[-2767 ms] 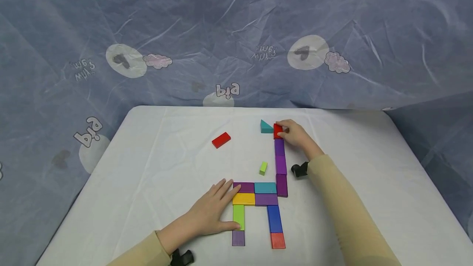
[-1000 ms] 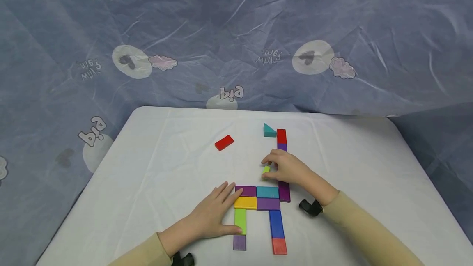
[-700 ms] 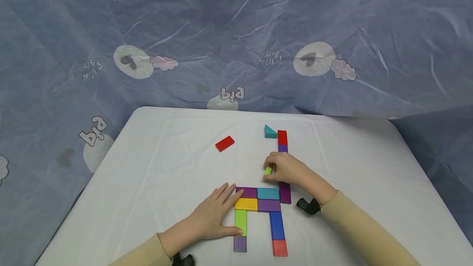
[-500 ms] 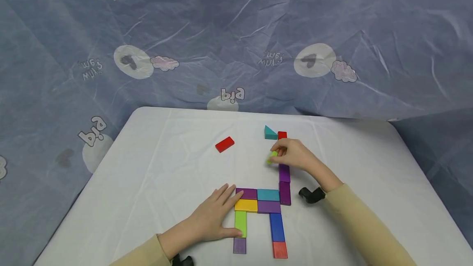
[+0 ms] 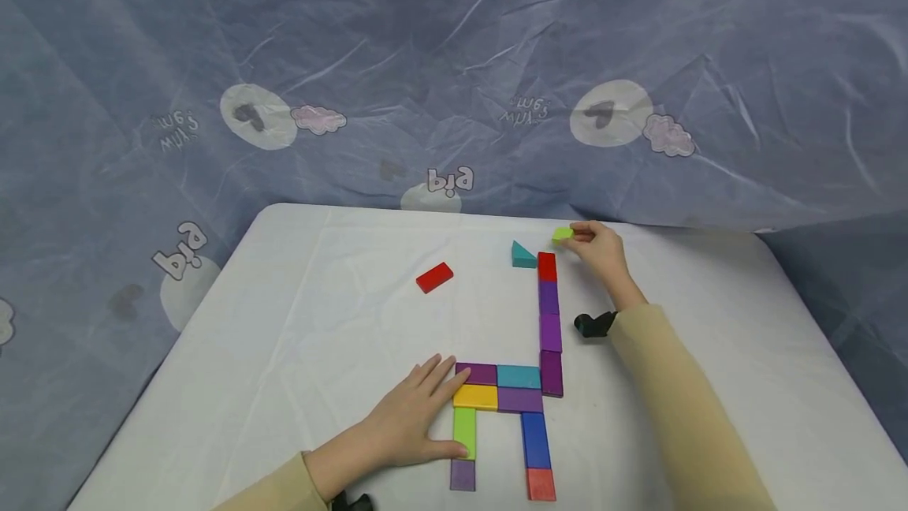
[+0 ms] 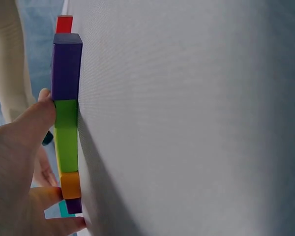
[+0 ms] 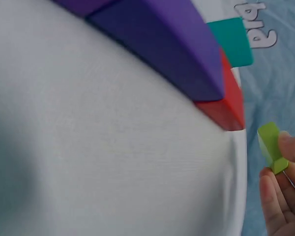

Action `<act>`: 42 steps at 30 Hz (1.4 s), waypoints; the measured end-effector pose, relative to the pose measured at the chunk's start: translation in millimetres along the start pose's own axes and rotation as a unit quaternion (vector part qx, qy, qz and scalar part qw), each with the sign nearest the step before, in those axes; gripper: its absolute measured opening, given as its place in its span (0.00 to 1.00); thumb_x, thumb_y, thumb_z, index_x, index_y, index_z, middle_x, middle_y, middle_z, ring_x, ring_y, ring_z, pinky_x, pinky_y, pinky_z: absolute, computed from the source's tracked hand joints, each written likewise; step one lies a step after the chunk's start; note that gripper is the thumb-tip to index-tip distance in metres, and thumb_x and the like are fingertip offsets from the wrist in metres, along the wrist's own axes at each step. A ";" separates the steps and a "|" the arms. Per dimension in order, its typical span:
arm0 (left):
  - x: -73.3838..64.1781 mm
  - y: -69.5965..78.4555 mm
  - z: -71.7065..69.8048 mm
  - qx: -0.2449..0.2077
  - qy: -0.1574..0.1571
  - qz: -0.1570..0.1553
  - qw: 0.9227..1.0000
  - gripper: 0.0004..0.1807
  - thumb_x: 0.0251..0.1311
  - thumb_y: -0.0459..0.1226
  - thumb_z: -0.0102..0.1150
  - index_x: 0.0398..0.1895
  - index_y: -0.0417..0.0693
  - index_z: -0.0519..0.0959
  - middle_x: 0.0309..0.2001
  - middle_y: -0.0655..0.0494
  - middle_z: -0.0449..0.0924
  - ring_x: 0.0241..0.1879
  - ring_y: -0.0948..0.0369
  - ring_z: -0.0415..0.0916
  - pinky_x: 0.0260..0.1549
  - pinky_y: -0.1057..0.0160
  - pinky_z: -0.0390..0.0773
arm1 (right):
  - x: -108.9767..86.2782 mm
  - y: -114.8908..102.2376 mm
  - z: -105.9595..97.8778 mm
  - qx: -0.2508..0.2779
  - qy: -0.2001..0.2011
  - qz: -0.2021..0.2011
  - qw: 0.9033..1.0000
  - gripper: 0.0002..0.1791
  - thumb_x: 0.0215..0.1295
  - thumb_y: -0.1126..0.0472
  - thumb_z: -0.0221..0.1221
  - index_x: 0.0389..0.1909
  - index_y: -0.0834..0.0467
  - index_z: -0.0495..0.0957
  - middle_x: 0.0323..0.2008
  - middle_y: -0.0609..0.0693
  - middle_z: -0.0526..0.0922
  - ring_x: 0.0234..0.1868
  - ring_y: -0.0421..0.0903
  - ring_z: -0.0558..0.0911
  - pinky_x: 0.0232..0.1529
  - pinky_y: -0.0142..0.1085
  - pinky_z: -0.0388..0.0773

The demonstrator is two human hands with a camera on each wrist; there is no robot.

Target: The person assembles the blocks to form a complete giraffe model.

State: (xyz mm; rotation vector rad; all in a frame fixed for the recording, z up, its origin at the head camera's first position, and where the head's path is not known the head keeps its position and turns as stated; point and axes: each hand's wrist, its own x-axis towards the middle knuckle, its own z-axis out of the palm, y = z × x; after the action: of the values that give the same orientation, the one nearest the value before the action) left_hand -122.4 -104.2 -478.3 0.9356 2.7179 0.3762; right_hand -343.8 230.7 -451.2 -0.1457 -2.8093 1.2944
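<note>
Between thumb and fingers, my right hand pinches a small lime green block just beyond the far end of a column of blocks. That column has a red block at its top, with several purple blocks running down below it. A teal triangular block sits left of the red one. My left hand lies with spread fingers along the left side of the flat block shape, its thumb touching the long green block and its fingertips at the yellow block and purple block above.
A loose red block lies on the white table, left of the column. A blue block and an orange-red block form the shape's right leg. A patterned blue curtain hangs behind the table's far edge.
My right hand let go of the red block, picked up the small lime green block from the table, and carried it away past the column's top. The left hand has stayed in place.
</note>
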 end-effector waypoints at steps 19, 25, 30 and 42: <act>-0.8 2.6 0.1 0.018 0.015 0.003 1.000 0.55 0.54 0.72 0.53 0.79 0.55 0.51 0.77 0.47 0.52 0.76 0.46 0.52 0.69 0.43 0.63 | 10.3 14.9 22.0 -0.059 -0.042 -0.033 0.997 0.22 0.71 0.60 0.55 0.64 0.59 0.74 0.59 0.65 0.78 0.58 0.61 0.76 0.59 0.53 0.74; 0.3 2.7 0.5 0.008 0.005 0.000 1.000 0.54 0.55 0.71 0.53 0.79 0.55 0.50 0.78 0.48 0.51 0.76 0.47 0.50 0.70 0.43 0.62 | 8.3 14.4 23.9 -0.049 -0.054 -0.025 0.997 0.22 0.73 0.60 0.53 0.65 0.58 0.73 0.58 0.65 0.79 0.58 0.60 0.77 0.58 0.51 0.76; 0.8 3.3 -1.5 0.003 -0.002 -0.004 1.000 0.54 0.55 0.70 0.54 0.79 0.56 0.49 0.78 0.48 0.50 0.77 0.47 0.49 0.70 0.43 0.61 | 6.3 13.9 24.0 -0.041 -0.058 -0.021 0.997 0.21 0.73 0.59 0.52 0.65 0.58 0.74 0.58 0.64 0.79 0.59 0.59 0.77 0.59 0.50 0.76; 0.8 3.7 -1.9 0.002 -0.005 -0.005 1.000 0.54 0.55 0.70 0.53 0.79 0.55 0.49 0.78 0.48 0.50 0.77 0.47 0.49 0.70 0.43 0.61 | 5.3 10.0 23.3 -0.053 -0.080 -0.065 0.993 0.26 0.71 0.57 0.55 0.68 0.59 0.70 0.68 0.63 0.70 0.66 0.62 0.71 0.66 0.54 0.69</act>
State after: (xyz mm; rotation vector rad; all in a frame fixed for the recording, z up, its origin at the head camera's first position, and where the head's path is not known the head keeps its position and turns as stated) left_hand -121.5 -101.1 -475.4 0.9219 2.7151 0.3638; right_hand -350.3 220.0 -473.9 0.1417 -2.9648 1.1792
